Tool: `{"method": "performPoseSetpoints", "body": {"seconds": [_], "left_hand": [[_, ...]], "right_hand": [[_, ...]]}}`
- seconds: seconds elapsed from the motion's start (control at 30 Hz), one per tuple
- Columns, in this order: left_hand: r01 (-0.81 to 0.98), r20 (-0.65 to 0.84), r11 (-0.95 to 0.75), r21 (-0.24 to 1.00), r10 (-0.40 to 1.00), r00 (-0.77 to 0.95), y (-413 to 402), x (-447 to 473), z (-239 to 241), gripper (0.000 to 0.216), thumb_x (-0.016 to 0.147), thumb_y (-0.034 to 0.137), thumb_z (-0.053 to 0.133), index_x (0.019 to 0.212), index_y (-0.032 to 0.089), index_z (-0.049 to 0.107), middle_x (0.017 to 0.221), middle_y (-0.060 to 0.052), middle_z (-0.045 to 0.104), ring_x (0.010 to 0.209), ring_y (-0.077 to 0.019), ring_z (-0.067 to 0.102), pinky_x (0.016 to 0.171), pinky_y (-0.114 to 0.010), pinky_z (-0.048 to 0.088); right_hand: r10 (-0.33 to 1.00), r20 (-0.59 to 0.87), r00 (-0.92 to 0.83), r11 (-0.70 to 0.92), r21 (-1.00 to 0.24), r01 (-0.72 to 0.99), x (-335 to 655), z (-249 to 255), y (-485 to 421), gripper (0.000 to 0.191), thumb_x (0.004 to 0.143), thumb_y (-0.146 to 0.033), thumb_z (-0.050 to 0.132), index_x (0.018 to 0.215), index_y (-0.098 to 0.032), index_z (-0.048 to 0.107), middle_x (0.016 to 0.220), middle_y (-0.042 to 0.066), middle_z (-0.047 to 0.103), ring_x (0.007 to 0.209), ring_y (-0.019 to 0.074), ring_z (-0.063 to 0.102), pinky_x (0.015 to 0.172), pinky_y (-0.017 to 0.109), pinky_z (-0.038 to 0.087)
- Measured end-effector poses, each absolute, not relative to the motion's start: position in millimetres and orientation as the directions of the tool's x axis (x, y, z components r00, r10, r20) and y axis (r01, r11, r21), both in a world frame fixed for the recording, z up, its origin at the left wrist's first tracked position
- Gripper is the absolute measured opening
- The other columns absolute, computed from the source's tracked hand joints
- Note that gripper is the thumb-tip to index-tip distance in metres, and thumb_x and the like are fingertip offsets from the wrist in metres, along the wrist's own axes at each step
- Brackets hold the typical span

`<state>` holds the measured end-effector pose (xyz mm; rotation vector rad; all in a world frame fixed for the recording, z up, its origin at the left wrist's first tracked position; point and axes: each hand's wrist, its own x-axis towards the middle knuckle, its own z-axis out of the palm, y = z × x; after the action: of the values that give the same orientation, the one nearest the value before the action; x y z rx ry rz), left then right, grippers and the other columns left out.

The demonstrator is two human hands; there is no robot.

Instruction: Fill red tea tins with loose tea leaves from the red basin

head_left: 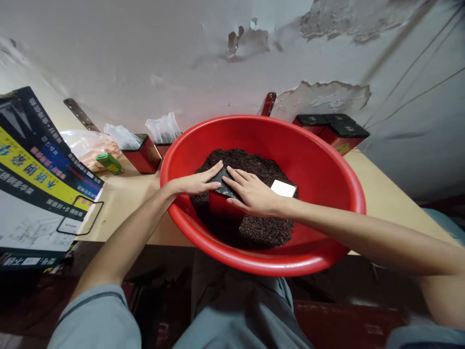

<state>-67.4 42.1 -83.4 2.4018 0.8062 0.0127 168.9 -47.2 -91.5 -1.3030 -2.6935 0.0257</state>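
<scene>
In a large red plastic basin (261, 267) lies a heap of dark, loose, tea-like leaves (267, 230). A red tin with a black speckled lid (224, 184) stands among the leaves, left of the basin's middle. My left hand (198, 183) reaches over the rim and rests its stretched fingers on the lid's left side. From the right, my right hand (256, 194) lies with spread fingers over the lid's right edge. Neither hand is closed. Partly behind my right wrist is a bright, pale rectangular piece (284, 188); its kind is unclear.
Red tins with black lids (345, 133) stand at the back right. Behind the basin's left are a red tin (141, 155) with a clear bag, another bagged tin (163, 135) and a small green packet (110, 163). A large printed carton (39, 179) leans at the left.
</scene>
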Motion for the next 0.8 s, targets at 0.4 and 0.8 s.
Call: {"method": "performPoseSetpoints", "body": {"seconds": [0.4,0.8], "left_hand": [[0.573,-0.088,-0.653,0.495,0.618,0.781,39,-53,-77,0.119,0.065,0.059,0.083,0.158,0.009,0.029,0.163,-0.028,0.033,0.150,-0.0369,0.037,0.120,-0.046,0.033],[0.437,0.345,-0.776,0.456,0.606,0.717,10,-41,-62,0.103,0.062,0.053,0.089,0.146,0.016,0.043,0.143,-0.019,0.050,0.137,-0.0332,0.050,0.118,-0.047,0.040]], "right_hand": [[0.755,0.399,-0.520,0.655,-0.505,0.562,177,-95,-36,0.019,0.095,-0.034,0.061,0.096,-0.018,0.070,0.137,0.017,0.066,0.129,0.0281,0.060,0.108,0.049,0.047],[0.802,0.271,-0.532,0.553,-0.674,0.490,227,-79,-28,0.139,0.062,-0.052,0.091,0.165,-0.021,0.003,0.163,0.023,0.026,0.150,0.0358,0.035,0.118,0.053,0.038]]}}
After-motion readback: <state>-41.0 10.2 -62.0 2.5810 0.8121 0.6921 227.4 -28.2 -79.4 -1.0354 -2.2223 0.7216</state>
